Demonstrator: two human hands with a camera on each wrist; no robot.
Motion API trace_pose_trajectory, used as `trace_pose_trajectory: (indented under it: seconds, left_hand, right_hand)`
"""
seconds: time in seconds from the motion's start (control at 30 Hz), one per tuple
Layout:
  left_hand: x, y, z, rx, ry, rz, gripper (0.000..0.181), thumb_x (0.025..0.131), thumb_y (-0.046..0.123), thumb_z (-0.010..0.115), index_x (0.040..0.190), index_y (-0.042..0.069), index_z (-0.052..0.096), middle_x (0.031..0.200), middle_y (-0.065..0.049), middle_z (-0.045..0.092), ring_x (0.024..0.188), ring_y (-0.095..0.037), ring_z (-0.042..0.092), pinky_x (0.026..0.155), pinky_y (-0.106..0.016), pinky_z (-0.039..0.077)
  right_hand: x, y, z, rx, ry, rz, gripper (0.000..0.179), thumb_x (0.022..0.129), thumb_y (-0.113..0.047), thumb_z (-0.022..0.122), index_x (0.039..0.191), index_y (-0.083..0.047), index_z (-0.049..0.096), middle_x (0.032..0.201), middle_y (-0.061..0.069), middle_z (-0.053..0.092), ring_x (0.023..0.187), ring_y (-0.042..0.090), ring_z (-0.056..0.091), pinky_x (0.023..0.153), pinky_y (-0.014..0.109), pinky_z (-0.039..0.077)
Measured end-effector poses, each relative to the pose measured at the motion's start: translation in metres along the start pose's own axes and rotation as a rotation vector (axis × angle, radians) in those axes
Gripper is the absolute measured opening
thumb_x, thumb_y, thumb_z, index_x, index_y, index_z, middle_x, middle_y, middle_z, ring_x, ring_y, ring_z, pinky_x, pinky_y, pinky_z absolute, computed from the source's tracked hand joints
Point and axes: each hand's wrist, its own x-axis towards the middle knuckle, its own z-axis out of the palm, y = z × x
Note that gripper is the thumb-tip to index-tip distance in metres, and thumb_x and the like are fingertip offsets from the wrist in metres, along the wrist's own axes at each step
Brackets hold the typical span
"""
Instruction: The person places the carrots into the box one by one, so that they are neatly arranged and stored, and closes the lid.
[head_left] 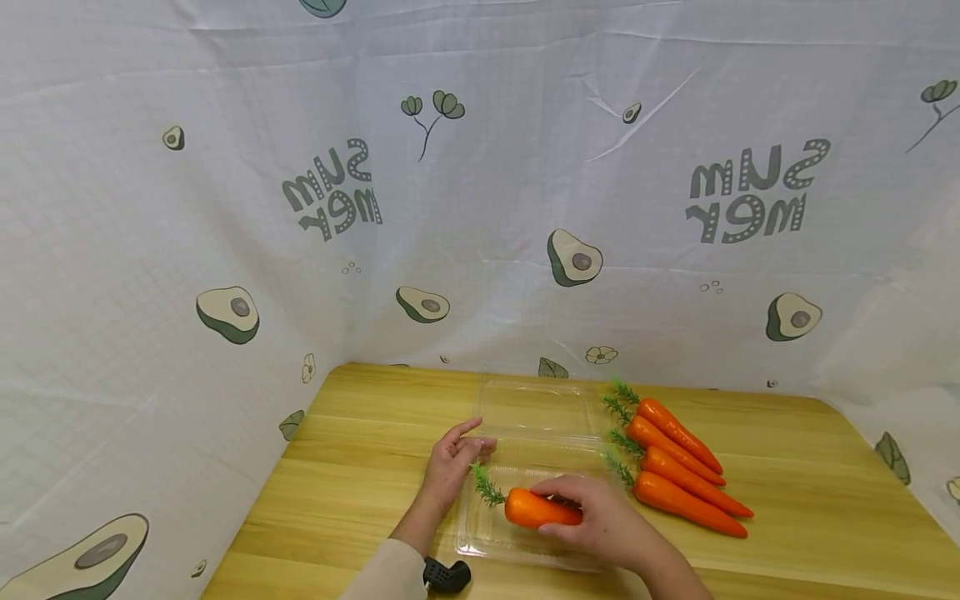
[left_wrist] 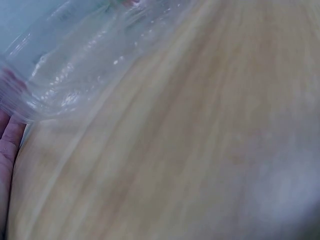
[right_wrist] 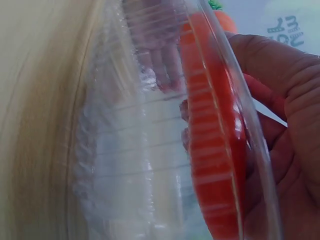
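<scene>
My right hand [head_left: 603,517] grips an orange carrot [head_left: 531,509] with leafy green tops, thumb on the near side and fingers over the far side. The carrot lies sideways over the clear plastic container [head_left: 480,550], tops pointing left. In the right wrist view, the carrot [right_wrist: 212,140] shows through the container's transparent wall [right_wrist: 257,150]. At the container's left side is my left hand [head_left: 448,468], index finger extended and fingertips right at the edge. Only part of the left hand's fingers [left_wrist: 12,132] shows in the left wrist view, beside the plastic.
Several more carrots [head_left: 686,504] lie side by side to the right of the container, tops toward it. The container's clear lid [head_left: 536,406] is folded back. A black device [head_left: 447,577] is near the left sleeve [head_left: 390,573]. Printed white cloth [head_left: 480,200] surrounds the wooden table [head_left: 337,475].
</scene>
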Motion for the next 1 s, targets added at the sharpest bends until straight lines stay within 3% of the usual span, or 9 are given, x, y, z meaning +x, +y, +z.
trace_pose_trajectory:
  seconds: [0.3, 0.67, 1.0]
  left_hand:
    - [0.001, 0.0, 0.001, -0.028, 0.001, -0.009, 0.047, 0.105, 0.011, 0.055, 0.147, -0.005, 0.047, 0.123, -0.034, 0.067, 0.113, -0.041, 0.069, 0.097, -0.038, 0.059]
    - [0.001, 0.002, 0.002, -0.031, -0.001, -0.015, 0.046, 0.105, 0.011, 0.054, 0.147, -0.005, 0.047, 0.123, -0.035, 0.066, 0.116, -0.046, 0.067, 0.098, -0.039, 0.058]
    - [-0.001, -0.003, -0.001, 0.004, -0.023, -0.003, 0.05, 0.106, 0.018, 0.055, 0.15, -0.004, 0.044, 0.125, -0.031, 0.067, 0.114, -0.038, 0.07, 0.098, -0.034, 0.058]
  right_hand:
    - [0.004, 0.003, 0.008, 0.083, -0.131, 0.064, 0.036, 0.085, -0.038, 0.083, 0.118, -0.029, 0.074, 0.113, -0.01, 0.073, 0.096, 0.002, 0.061, 0.084, 0.026, 0.053]
    - [0.006, 0.008, 0.015, 0.044, -0.137, 0.006, 0.035, 0.082, -0.034, 0.085, 0.115, -0.023, 0.076, 0.109, -0.01, 0.074, 0.09, -0.004, 0.059, 0.078, 0.023, 0.053]
    - [0.005, 0.011, 0.016, 0.107, -0.192, 0.04, 0.036, 0.083, -0.028, 0.085, 0.117, -0.019, 0.076, 0.111, -0.004, 0.076, 0.091, -0.002, 0.064, 0.08, 0.024, 0.056]
